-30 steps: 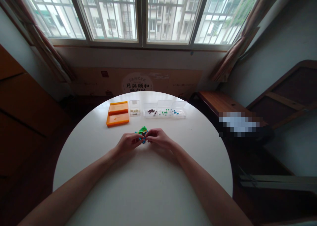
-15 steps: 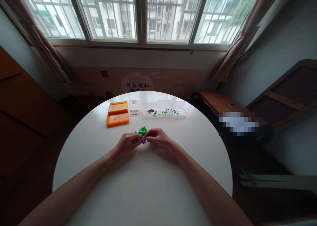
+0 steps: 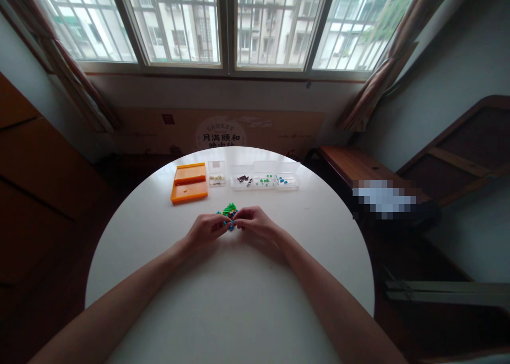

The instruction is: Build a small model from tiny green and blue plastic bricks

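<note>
Near the middle of the white table [image 3: 223, 289], a cluster of small green, blue and dark building bricks [image 3: 230, 210] lies between my hands. My left hand [image 3: 207, 229] comes from the left, its thumb and fingers closed in a pinch at the cluster's near side. From the right, my right hand [image 3: 253, 218] pinches at the same spot, fingertips almost touching those of the left. Blue bits show around and below the fingertips. The fingers partly cover the bricks, and the exact piece in each pinch is too small to make out.
Beyond my hands, an orange open case [image 3: 189, 193] stands at the left. Beside it is a small clear box [image 3: 217, 180] with pale pieces. Further right, a clear lidded organizer [image 3: 264, 186] holds dark, green and blue pieces in separate compartments. A wooden bench [image 3: 354, 162] stands right of the table.
</note>
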{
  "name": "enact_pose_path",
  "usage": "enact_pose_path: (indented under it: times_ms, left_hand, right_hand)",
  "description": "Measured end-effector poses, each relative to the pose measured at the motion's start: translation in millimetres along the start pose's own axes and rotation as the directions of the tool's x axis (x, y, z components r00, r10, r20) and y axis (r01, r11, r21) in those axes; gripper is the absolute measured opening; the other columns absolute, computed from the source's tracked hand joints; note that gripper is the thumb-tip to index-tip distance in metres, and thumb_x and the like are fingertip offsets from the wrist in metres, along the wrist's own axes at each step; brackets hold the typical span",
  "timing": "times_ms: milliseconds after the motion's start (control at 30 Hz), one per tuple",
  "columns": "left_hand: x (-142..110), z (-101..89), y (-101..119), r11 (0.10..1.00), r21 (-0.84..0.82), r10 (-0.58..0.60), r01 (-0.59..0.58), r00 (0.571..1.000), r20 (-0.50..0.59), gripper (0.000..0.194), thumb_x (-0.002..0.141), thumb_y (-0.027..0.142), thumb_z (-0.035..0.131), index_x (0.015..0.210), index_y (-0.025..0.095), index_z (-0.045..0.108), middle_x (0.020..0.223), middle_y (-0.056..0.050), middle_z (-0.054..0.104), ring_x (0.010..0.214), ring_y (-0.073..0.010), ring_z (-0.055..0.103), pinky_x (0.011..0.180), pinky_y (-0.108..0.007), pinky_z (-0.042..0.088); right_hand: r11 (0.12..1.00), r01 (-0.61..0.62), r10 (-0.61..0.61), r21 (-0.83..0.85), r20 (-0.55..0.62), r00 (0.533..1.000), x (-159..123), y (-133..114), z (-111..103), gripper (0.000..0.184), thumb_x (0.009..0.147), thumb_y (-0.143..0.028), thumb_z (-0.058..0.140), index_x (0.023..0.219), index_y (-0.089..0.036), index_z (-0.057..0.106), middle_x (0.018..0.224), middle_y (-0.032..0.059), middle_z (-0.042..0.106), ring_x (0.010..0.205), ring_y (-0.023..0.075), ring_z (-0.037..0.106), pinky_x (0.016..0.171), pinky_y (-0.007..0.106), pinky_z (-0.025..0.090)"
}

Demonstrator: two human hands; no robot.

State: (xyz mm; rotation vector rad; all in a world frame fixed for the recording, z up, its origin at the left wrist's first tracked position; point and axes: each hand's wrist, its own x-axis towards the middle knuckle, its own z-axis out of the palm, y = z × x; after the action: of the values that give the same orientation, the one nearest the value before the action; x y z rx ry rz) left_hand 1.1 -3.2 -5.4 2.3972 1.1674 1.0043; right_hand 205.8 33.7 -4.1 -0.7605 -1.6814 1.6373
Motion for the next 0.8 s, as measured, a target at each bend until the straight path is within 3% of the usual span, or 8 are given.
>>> enact_pose_path:
  times_ms: [333,567,800]
  left_hand:
    - [-0.8,1.5,-1.9,1.000,0.008,0.017,-0.017,0.999,-0.027,0.019,0.083,0.029,0.058,0.087,0.015,0.069,0.061,-0.001,0.063,0.047,-0.0061,0.048,0.049,-0.015,0.039]
    - [2.2,-3.0,5.4,0.988,0.086,0.131,-0.126,0.990,-0.052,0.014,0.083,0.025,0.059,0.088,0.016,0.068,0.069,-0.003,0.068,0.048,-0.0059,0.052,0.052,-0.016,0.041]
    - [3.0,-3.8,8.6,0.990,0.075,0.127,-0.120,0.988,-0.087,0.014,0.083,0.025,0.058,0.085,0.014,0.068,0.069,-0.004,0.068,0.047,-0.0057,0.051,0.050,-0.015,0.041]
  right_hand:
    - [0.999,-0.011,0.011,-0.031,-0.011,1.000,1.0,1.3,-0.4,0.035,0.067,-0.042,0.071,0.081,-0.011,0.067,0.066,0.0035,0.064,0.055,0.0099,0.053,0.055,0.023,0.043]
    - [1.000,-0.010,0.010,-0.004,-0.003,1.000,-0.1,-1.6,0.6,0.034,0.070,-0.044,0.068,0.080,-0.011,0.066,0.064,0.0028,0.063,0.054,0.0092,0.051,0.054,0.023,0.041]
    - [1.000,-0.009,0.009,-0.007,-0.005,1.000,-0.7,-3.0,0.8,0.035,0.069,-0.045,0.068,0.079,-0.011,0.066,0.064,0.0026,0.063,0.053,0.0091,0.051,0.054,0.023,0.041]
